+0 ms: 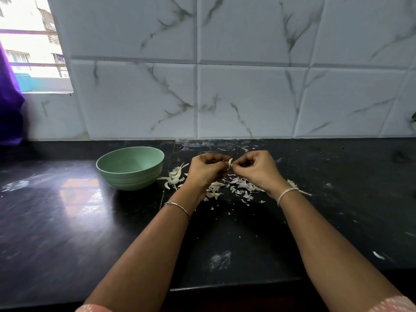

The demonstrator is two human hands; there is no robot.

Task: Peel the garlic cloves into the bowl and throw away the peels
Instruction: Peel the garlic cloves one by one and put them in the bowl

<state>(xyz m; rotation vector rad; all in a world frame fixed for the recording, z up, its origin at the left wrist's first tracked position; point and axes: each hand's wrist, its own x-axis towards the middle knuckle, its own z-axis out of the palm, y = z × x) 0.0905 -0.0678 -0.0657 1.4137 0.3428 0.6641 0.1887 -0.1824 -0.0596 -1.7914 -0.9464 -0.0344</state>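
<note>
Far left of the grip: purple curtain (10, 104) and window (33, 41). Green bowl (132, 180) sits upright on the dark counter (67, 221), left of the grip and apart from it. Between the bowl and the grip lies a pile of pale garlic pieces (174, 176), just beside the bowl's right wall; cannot tell whether they are peeled. Left hand (206, 170) has its fingers curled, fingertips pinching the garlic clove (230, 162) from the left; thin bracelet (177, 206) on that wrist. The clove is held above the counter between both hands, long axis near upright, upper tip leaning slightly right, lower end hidden in the grip. Right hand (256, 170) is curled too, thumb and fingertips pinching the clove from the right. Peels (240, 186) lie scattered on the counter below and behind the grip, mostly under the right hand. Pale thread (288, 193) is tied on the right wrist. Marbled tile wall (247, 97) stands beyond the grip.
</note>
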